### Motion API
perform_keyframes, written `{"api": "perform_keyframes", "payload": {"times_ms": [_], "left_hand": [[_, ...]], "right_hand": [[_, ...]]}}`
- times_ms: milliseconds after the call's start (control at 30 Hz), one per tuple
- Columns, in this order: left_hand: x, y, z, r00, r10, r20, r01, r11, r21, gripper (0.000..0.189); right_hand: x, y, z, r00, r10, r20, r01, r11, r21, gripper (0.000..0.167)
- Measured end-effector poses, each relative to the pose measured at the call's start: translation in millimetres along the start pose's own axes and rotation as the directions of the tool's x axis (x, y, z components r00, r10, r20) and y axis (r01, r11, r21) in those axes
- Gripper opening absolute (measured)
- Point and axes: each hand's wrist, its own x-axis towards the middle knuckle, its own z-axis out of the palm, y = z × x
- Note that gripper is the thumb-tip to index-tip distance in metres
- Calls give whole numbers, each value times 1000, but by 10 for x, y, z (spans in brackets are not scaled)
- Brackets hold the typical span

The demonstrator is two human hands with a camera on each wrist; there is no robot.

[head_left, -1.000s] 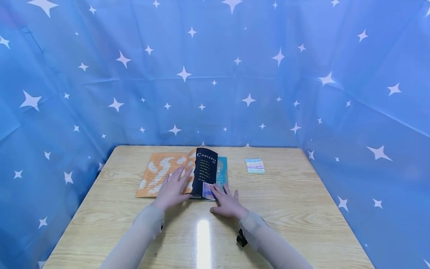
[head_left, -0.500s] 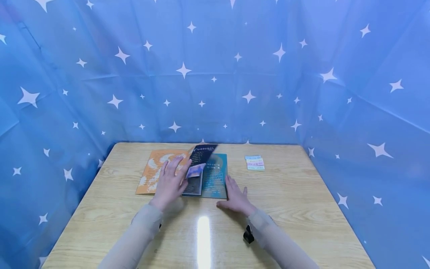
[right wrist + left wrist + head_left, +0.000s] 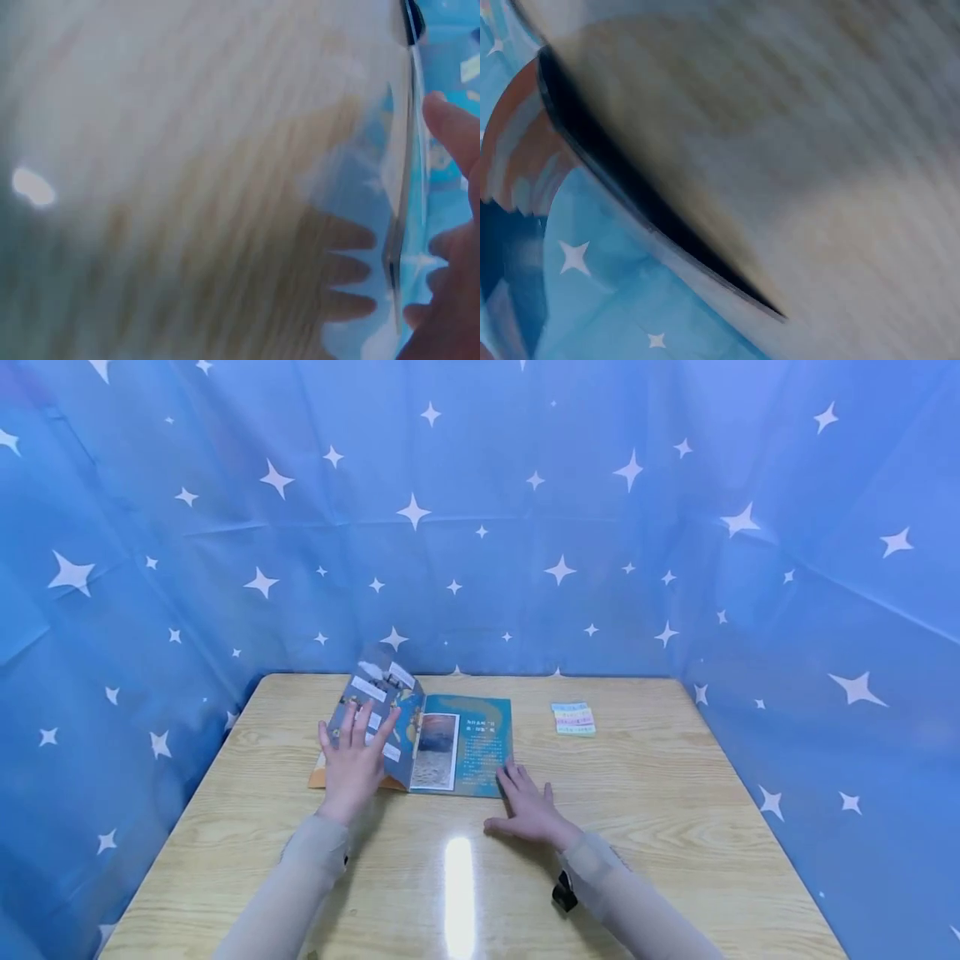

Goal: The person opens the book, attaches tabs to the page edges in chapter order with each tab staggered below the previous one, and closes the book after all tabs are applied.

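Observation:
An open magazine (image 3: 483, 743) lies on the table, its right page teal with white print and a framed seascape picture at the left side. The grey left-hand leaf (image 3: 367, 689), with white label strips, tilts up from the orange page beneath. My left hand (image 3: 352, 777) is on that leaf with its fingers spread. My right hand (image 3: 531, 810) rests at the magazine's lower right corner, fingertips at the page edge and thumb out to the side. In the right wrist view part of the right hand (image 3: 454, 217) shows at the right border. The left wrist view is blurred and does not show the left hand clearly.
Sticky index tabs (image 3: 573, 718) in pastel colours lie right of the magazine. The wooden table (image 3: 660, 827) has a bright light reflection near its front. A blue star-patterned curtain (image 3: 480, 568) encloses the table's back and sides.
The dark Contents leaf has turned over from right to left, showing its grey back and uncovering the seascape page. My left hand has moved left with it; the right hand stays near the corner.

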Motion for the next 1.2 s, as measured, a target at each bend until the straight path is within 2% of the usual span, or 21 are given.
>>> {"api": "perform_keyframes", "payload": {"times_ms": [67, 133, 267, 367, 600, 667, 833, 933, 967, 1000, 1167, 1200], "left_hand": [[8, 13, 60, 990, -32, 139, 27, 999, 40, 90], [20, 38, 126, 966, -50, 253, 39, 998, 48, 79], [73, 132, 244, 915, -40, 401, 64, 997, -47, 60], [133, 194, 330, 872, -25, 489, 90, 990, -109, 62], [266, 302, 453, 752, -41, 658, 166, 978, -128, 71], [273, 356, 464, 717, -51, 695, 197, 972, -132, 71], [224, 424, 515, 647, -84, 758, 243, 965, -101, 75], [197, 459, 524, 629, -92, 772, 240, 967, -81, 80], [194, 470, 523, 618, -97, 780, 245, 967, -74, 82], [182, 469, 541, 623, -94, 777, 243, 967, -78, 84], [181, 506, 516, 618, -98, 780, 247, 966, -75, 89], [181, 510, 509, 623, -96, 777, 243, 967, -76, 89]], "right_hand": [[3, -37, 13, 999, -23, 24, 24, 1000, -16, 98], [5, -76, 27, 998, -40, 42, 41, 999, -33, 96], [3, -117, 46, 998, -32, 61, 36, 997, -71, 93], [-2, -128, 26, 998, -20, 67, 24, 997, -72, 91], [9, -134, -2, 996, -34, 83, 39, 997, -65, 85], [-3, -118, 1, 996, -30, 87, 36, 997, -67, 83], [-20, -104, -2, 996, -28, 89, 33, 998, -57, 78], [-41, -106, -18, 996, -32, 89, 36, 998, -47, 77], [-46, -104, -24, 995, -32, 89, 36, 998, -48, 77], [-51, -102, -31, 995, -35, 90, 39, 998, -50, 77], [-59, -85, -83, 995, -36, 97, 41, 998, -54, 76], [-56, -79, -94, 994, -37, 98, 42, 997, -58, 76]]}}
